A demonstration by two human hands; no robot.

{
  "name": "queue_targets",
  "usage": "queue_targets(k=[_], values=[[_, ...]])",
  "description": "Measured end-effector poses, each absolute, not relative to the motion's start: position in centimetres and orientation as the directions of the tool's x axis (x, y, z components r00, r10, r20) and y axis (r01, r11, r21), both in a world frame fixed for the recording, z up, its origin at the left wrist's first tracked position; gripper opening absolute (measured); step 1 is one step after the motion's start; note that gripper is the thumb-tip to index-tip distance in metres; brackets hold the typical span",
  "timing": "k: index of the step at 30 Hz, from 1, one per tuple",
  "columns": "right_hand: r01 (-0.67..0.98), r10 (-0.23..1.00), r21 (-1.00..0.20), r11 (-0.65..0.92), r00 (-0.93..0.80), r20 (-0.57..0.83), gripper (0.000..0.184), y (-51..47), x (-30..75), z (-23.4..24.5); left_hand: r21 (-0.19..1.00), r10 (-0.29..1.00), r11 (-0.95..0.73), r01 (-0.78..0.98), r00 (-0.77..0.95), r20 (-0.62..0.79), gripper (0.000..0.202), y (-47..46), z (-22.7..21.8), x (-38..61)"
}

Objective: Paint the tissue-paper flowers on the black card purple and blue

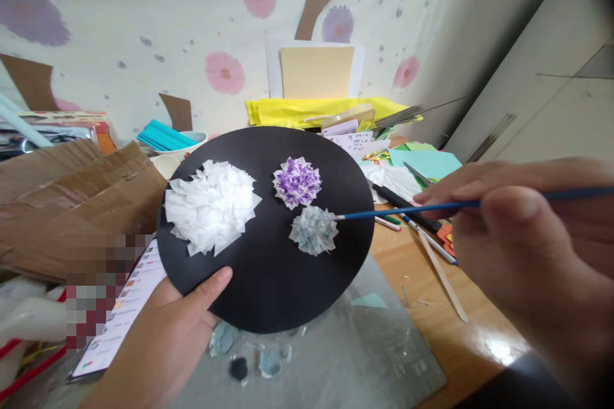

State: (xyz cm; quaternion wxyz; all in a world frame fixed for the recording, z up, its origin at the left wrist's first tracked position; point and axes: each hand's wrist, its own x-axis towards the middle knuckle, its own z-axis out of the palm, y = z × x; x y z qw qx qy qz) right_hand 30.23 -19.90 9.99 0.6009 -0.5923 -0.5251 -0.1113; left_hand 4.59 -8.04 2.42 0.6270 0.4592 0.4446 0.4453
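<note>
My left hand (187, 326) grips a round black board (259, 281) by its lower left edge, thumb on top, holding it tilted toward me. Three ruffled paper flowers sit on the board: a large white flower (211, 208) at left, a smaller purple and white flower (297, 183) at upper right, and a grey-blue flower (314, 230) below that one. In my right hand (522, 249) is a thin blue paintbrush (407, 209), pinched between thumb and fingers. Its tip meets the right edge of the grey-blue flower.
Beneath the board lies a grey mat (384, 345) with a clear palette (268, 361) holding grey and dark paint. A wooden stick (444, 278), pens and scissors lie at right. Torn cardboard (71, 198) and a tablet-like screen (118, 316) are at left; yellow paper (278, 112) stands behind.
</note>
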Motion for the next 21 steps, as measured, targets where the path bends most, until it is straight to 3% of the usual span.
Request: queue_targets(k=[5, 9, 15, 21], values=[[0.801, 0.475, -0.541, 0.257, 0.383, 0.792, 0.013, -19.98, 30.62, 9.89, 0.91, 0.945, 0.277, -0.307, 0.256, -0.202, 0.088, -7.93, 2.87, 4.66], [0.785, 0.47, -0.505, 0.359, 0.316, 0.824, 0.009, -19.71, 30.62, 9.58, 0.9, 0.94, 0.305, -0.311, 0.251, -0.232, 0.094, -7.8, 2.94, 4.62], [0.803, 0.474, -0.524, 0.285, 0.357, 0.805, 0.01, -20.2, 30.25, 10.0, 0.896, 0.94, 0.32, -0.308, 0.223, -0.259, 0.103, -7.8, 3.01, 4.5], [0.791, 0.524, -0.441, 0.424, 0.183, 0.832, 0.005, -20.08, 30.92, 9.47, 0.878, 0.94, 0.328, -0.348, 0.214, -0.266, 0.108, -7.86, 3.3, 4.61]])
